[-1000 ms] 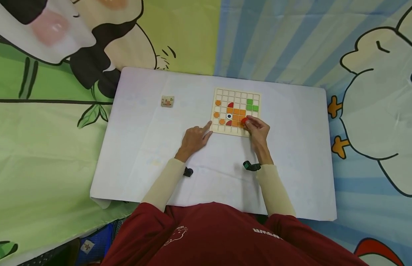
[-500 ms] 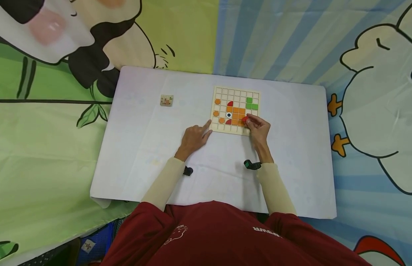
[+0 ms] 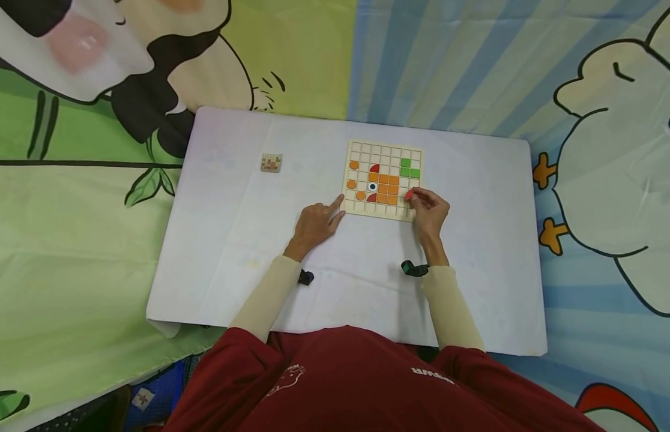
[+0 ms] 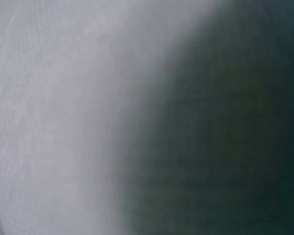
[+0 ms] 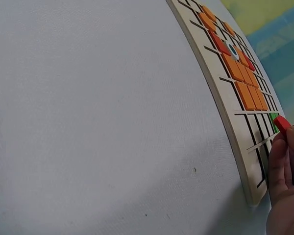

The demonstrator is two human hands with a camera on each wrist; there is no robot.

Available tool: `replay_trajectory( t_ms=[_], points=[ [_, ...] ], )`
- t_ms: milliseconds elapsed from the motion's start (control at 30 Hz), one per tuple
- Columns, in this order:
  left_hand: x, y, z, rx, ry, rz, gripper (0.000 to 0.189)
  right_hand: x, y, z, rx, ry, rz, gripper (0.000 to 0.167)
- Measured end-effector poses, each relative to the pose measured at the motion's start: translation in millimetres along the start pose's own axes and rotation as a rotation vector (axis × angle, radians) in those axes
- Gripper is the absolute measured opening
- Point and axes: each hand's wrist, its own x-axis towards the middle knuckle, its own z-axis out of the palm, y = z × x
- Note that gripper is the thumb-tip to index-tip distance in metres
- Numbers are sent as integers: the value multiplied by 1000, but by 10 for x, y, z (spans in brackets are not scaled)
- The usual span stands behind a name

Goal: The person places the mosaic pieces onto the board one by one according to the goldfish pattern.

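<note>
A square grid board (image 3: 358, 209) lies on the white table, with orange squares (image 3: 388, 185), orange round pieces (image 3: 351, 184), red curved pieces (image 3: 374, 168), green squares (image 3: 406, 172) and an eye piece (image 3: 372, 187) set in its cells. Above the board's right part, my right hand (image 3: 431, 213) pinches a red piece (image 5: 282, 124) between thumb and fingers; its full outline is partly covered. My left hand (image 3: 316, 223) touches the board's lower left edge with an extended index finger. The left wrist view is mostly a dark blur and the pale tabletop.
A small patterned card or tile (image 3: 271, 163) lies on the table (image 3: 232, 198), left of the board. Cartoon-printed cloth (image 3: 448, 60) hangs behind and beside the table. A blue object (image 3: 153, 396) is on the floor at lower left.
My right hand has moved a little to the right with the red piece, away from the orange squares. The left hand stays at the board's edge.
</note>
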Motion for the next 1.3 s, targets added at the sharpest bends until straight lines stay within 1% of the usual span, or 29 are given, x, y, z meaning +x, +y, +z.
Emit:
replay_trajectory(
  t_ms=[167,300,500,633,967,1300],
  points=[
    [7,-2,0,1,4,5,49,-27,24,-34,-26,-6,-3,18],
    [8,-7,4,0,2,0,49,-54,9,-28,-45,13,4,16],
    [5,-5,6,2,5,1,49,-54,43,-38,-54,42,-12,13],
    [8,0,-2,1,3,-5,49,-43,61,-49,-57,51,-5,13],
    [18,3,0,-6,-5,-14,49,-60,35,-61,-68,23,30,18],
    [12,-3,14,-7,3,-14,49,-68,45,-55,-100,31,24,18]
  ],
)
